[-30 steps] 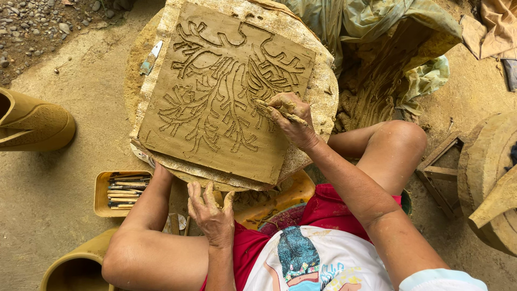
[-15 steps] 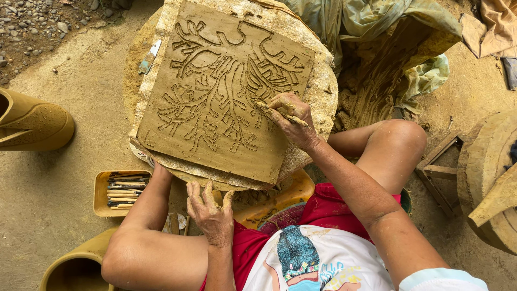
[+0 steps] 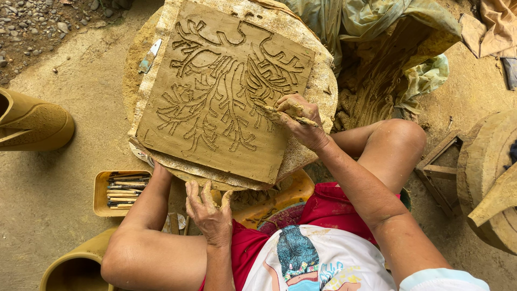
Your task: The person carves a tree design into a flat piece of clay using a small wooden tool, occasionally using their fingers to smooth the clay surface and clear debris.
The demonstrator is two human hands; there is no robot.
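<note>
A square clay slab [image 3: 215, 140] carved with a branching tree pattern lies tilted on a round board [image 3: 318, 70]. My right hand [image 3: 299, 119], smeared with clay, is closed on a thin carving tool [image 3: 272, 109] whose tip touches the slab's right side. My left hand [image 3: 210, 207] rests with fingers spread on the board's near edge, just below the slab, holding nothing.
A yellow tray of wooden tools [image 3: 119, 191] sits at lower left. Clay pots stand at far left [image 3: 32, 124] and bottom left [image 3: 75, 267]. A heap of clay under plastic sheeting [image 3: 388, 59] lies behind. Wooden pieces [image 3: 487, 183] stand at right. Gravel [image 3: 32, 21] covers the top-left corner.
My right hand has shifted the tool very slightly along the slab's right side. My left hand stays on the board's edge.
</note>
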